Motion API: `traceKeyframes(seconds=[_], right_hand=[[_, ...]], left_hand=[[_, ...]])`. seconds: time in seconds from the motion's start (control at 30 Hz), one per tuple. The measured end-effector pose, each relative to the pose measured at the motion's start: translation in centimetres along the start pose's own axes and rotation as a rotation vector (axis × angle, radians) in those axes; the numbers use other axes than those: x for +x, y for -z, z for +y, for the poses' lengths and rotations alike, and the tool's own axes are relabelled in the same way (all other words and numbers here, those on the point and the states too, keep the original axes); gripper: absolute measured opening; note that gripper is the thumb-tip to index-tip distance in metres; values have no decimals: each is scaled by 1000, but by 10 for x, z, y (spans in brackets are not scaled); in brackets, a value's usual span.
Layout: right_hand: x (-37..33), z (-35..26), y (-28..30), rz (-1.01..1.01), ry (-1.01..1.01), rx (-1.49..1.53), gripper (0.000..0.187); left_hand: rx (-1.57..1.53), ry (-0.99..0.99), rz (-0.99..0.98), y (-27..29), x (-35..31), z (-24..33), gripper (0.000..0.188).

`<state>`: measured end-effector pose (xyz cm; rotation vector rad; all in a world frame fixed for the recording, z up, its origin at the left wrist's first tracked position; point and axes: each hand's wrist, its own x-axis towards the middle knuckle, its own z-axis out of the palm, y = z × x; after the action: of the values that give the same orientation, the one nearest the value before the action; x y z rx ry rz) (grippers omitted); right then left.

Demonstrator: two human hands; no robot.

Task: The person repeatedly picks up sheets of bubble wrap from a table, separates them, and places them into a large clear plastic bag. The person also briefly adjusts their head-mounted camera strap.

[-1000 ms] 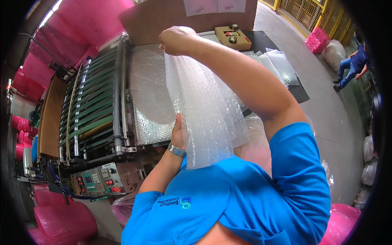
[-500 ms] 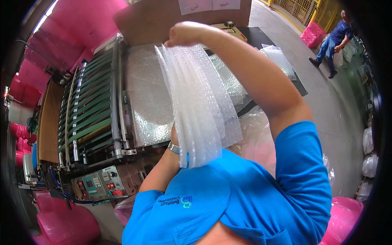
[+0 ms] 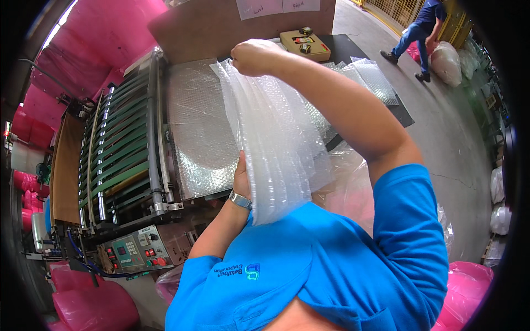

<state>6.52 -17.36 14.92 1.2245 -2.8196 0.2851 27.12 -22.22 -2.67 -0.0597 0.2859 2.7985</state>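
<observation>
A stack of clear bubble wrap sheets [image 3: 281, 132] hangs upright in front of my chest, its layers fanned apart toward the right. My right hand [image 3: 256, 58] is closed on the top edge, the fingers pinched around a corner of the layers. Lower down, my left hand [image 3: 242, 177] grips the left edge, with the thumb in sight and the other fingers hidden behind the sheets. A metal watch [image 3: 240, 199] is on that wrist. Behind the stack, a larger flat pile of bubble wrap [image 3: 201, 127] lies on the table.
To the left stands a machine with green belts [image 3: 118, 138] and rollers, with a control panel [image 3: 132, 251] below. More bubble wrap pieces [image 3: 375, 80] and a cardboard box [image 3: 305, 47] holding small items are on the dark table. Someone in dark blue [image 3: 422, 30] walks at the far right.
My right hand has shifted slightly right and down along the top edge. The sheets have spread more, and more of my left hand shows. The other person has moved farther away.
</observation>
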Motion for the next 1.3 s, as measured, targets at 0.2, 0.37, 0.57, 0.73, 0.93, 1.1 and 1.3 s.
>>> traceKeyframes(seconds=[0.2,0.37,0.57,0.73,0.93,1.1,1.3], right_hand=[[1,10,36,229,-103,407,49],[-15,-19,13,46,100,74,47],[14,7,7,611,256,-397,15],[1,45,51,527,18,726,44],[-34,36,35,438,-15,621,35],[-52,27,36,-218,-153,214,57],[-76,13,14,-23,-14,-8,34]], left_hand=[[26,-20,-20,2,0,-4,71],[170,-39,26,9,2,-4,74],[188,-123,273,-24,-1,-4,76],[-37,-263,24,-7,4,8,76],[-167,-343,-91,3,10,13,76],[-205,-361,-127,6,13,13,76],[-232,-374,-148,11,16,12,76]])
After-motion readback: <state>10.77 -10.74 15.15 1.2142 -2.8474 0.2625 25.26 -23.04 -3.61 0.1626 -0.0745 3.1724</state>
